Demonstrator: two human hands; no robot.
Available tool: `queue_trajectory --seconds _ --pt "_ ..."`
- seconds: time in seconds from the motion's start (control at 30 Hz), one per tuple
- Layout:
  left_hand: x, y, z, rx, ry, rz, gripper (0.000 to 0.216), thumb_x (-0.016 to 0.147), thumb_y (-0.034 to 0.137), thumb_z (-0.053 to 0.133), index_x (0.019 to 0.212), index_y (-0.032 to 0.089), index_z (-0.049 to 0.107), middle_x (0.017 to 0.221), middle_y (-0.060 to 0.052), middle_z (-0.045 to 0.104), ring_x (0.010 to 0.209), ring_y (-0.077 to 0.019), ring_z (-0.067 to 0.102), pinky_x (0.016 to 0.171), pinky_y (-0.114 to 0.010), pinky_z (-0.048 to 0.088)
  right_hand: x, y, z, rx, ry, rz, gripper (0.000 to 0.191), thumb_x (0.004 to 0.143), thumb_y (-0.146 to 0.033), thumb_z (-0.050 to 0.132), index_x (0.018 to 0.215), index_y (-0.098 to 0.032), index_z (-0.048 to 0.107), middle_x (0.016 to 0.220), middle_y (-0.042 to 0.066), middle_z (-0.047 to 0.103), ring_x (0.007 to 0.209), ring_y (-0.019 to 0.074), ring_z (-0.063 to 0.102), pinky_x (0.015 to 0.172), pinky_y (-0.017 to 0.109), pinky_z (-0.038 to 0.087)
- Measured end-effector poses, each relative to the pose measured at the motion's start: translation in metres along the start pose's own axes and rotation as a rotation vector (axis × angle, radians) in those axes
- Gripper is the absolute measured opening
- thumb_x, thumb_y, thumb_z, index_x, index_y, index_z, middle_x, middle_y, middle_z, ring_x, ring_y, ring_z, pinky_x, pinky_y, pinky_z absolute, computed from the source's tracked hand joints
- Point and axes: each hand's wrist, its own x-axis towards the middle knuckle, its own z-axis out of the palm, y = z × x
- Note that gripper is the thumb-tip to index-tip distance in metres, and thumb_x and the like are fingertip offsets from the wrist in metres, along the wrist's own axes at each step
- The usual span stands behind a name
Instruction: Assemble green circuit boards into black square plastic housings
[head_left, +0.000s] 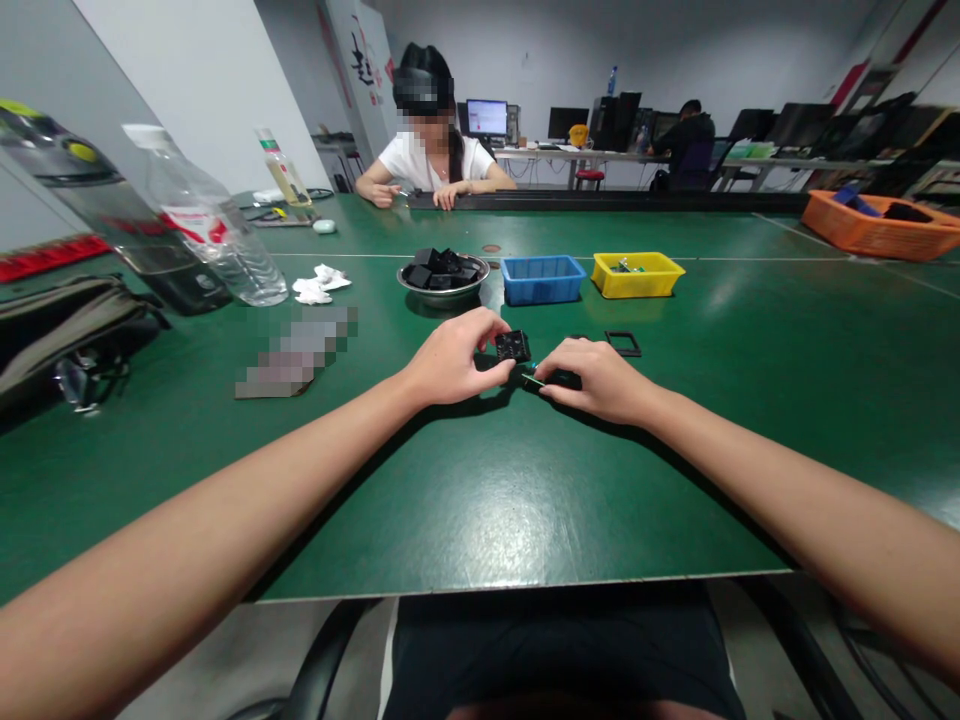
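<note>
My left hand (463,357) grips a small black square plastic housing (513,346), its hollow, detailed side turned towards me. Close by on the right, my right hand (592,378) pinches a small green circuit board (533,380) by its edge, low over the table. The board and the housing are nearly touching; whether they meet I cannot tell. Something dark lies under the right palm, mostly hidden. A thin black square frame (622,344) rests on the table just beyond my right hand.
Beyond my hands stand a metal bowl (442,298) of black housings, a blue bin (543,282) and a yellow bin (637,280) with small parts. An orange basket (877,228) is far right. Bottles (217,235), tissues (321,284) and a bag (67,330) occupy the left. A person sits opposite.
</note>
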Motion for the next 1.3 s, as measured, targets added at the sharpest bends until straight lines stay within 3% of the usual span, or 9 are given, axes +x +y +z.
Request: queue_trajectory --seconds 0.2,0.5,0.7,0.83,1.0,1.3 --pt "0.0 0.0 0.001 0.003 -0.009 0.005 0.028 0.082 0.038 0.061 0.098 0.014 0.064 0.084 -0.003 0.061 0.071 -0.0171 0.055 0.068 -0.03 0.044 -0.002 0.005 -0.006 -0.018 0.128 0.077 0.006 0.086 -0.018 0.069 0.091 -0.018 0.073 0.091 0.007 0.079 0.085 0.0215 0.07 0.079 0.033 0.051" --pt "-0.001 0.002 0.001 0.001 -0.024 0.022 0.028 0.082 0.037 0.061 0.097 0.014 0.064 0.081 -0.003 0.06 0.071 -0.0172 0.056 0.066 -0.029 0.044 -0.003 0.013 -0.009 -0.074 0.148 0.144 0.007 0.084 -0.018 0.068 0.09 -0.019 0.072 0.092 0.007 0.079 0.087 0.023 0.07 0.081 0.035 0.051" --pt "0.0 0.004 0.0 -0.009 -0.115 0.064 0.026 0.083 0.037 0.06 0.097 0.016 0.062 0.079 -0.002 0.061 0.069 -0.0163 0.057 0.066 -0.028 0.044 -0.002 0.018 -0.008 -0.149 0.173 0.1 0.007 0.087 -0.019 0.066 0.092 -0.018 0.071 0.093 0.009 0.077 0.09 0.0247 0.066 0.082 0.036 0.05" --pt "0.0 0.009 -0.001 -0.012 -0.202 0.112 0.025 0.083 0.037 0.061 0.097 0.016 0.062 0.079 -0.002 0.061 0.069 -0.016 0.058 0.066 -0.028 0.045 0.004 0.024 -0.006 -0.297 0.101 0.046 0.012 0.089 -0.013 0.062 0.095 -0.018 0.072 0.095 0.012 0.076 0.092 0.026 0.062 0.082 0.037 0.046" --pt "0.0 0.012 0.0 -0.021 -0.223 0.113 0.025 0.083 0.038 0.061 0.096 0.016 0.062 0.079 -0.002 0.061 0.068 -0.0158 0.057 0.065 -0.027 0.045 0.009 0.025 -0.005 -0.481 -0.032 -0.019 0.017 0.094 -0.012 0.058 0.098 -0.017 0.074 0.101 0.014 0.076 0.097 0.0263 0.057 0.079 0.037 0.039" --pt "0.0 0.01 0.001 -0.016 -0.238 0.108 0.026 0.083 0.04 0.061 0.095 0.017 0.063 0.079 -0.002 0.063 0.069 -0.0165 0.059 0.066 -0.027 0.045 0.006 0.025 -0.006 -0.414 -0.033 -0.094 0.024 0.097 -0.016 0.054 0.103 -0.016 0.078 0.106 0.013 0.076 0.1 0.026 0.058 0.081 0.038 0.041"
